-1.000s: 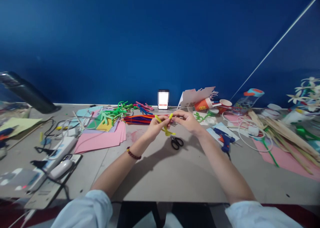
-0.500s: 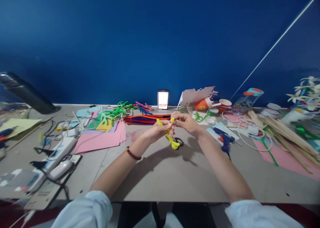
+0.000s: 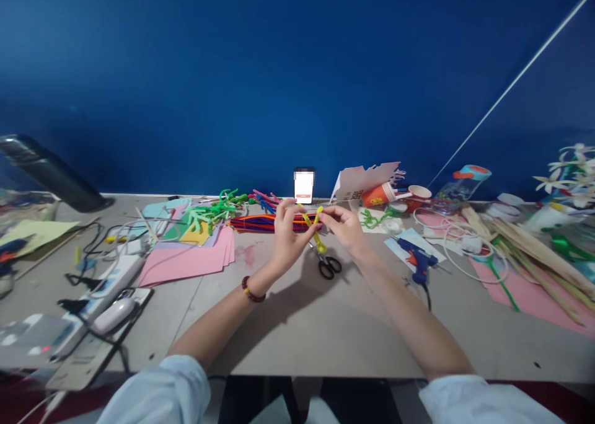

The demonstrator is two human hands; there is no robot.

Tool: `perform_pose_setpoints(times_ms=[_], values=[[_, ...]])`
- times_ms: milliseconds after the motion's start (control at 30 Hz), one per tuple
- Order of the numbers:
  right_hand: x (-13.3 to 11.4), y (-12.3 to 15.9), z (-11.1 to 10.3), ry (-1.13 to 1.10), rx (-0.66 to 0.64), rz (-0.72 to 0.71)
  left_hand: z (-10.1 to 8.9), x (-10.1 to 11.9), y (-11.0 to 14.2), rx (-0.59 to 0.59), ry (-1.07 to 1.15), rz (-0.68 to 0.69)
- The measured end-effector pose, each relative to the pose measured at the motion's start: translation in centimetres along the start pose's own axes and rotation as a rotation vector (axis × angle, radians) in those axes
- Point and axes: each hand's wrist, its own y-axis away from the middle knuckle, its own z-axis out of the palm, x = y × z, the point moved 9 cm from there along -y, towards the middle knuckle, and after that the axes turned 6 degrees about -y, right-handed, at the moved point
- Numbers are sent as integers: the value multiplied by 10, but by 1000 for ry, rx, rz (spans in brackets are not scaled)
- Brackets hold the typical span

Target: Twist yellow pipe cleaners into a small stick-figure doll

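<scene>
A short piece of bent yellow pipe cleaner [image 3: 320, 244] is between my two hands, its two upper ends standing apart in a V and its lower part hanging down. My right hand [image 3: 348, 230] pinches it near one upper end, between thumb and index finger. My left hand [image 3: 288, 235] is spread in a C shape, fingers raised and apart, with its thumb reaching against the yellow piece. Black-handled scissors [image 3: 329, 267] lie on the table just below, blades partly hidden behind the pipe cleaner. Behind the hands lies a bundle of orange, red and purple pipe cleaners [image 3: 255, 224].
Left are pink paper sheets [image 3: 186, 266], green pipe cleaner shapes [image 3: 204, 214] and a power strip [image 3: 109, 278]. A lit phone [image 3: 304, 185] leans on the blue wall. To the right are a blue glue gun [image 3: 421, 260], paper cups [image 3: 379, 194] and dried husks [image 3: 534, 244].
My left hand's fingers have opened and lifted away from the yellow pipe cleaner. The piece has moved slightly up, uncovering more of the scissors. My right hand keeps its pinch.
</scene>
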Motion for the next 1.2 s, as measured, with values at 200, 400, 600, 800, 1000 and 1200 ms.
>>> perform_pose_setpoints(times_ms=[200,400,600,800,1000,1200], values=[[0,0,4,26,-52,-17,5,6,3,-71,-53,14],[-16,0,7,134,-219,-100,14,6,4,-179,221,-97],[-16,2,9,185,-402,-3,36,-10,8,-362,502,-287],[-20,0,6,208,-451,-45,51,-6,12,-547,738,-377],[-36,1,0,360,-354,-232,55,-2,16,-684,810,-461],[-38,4,1,340,-439,-201,60,1,23,-743,920,-505]])
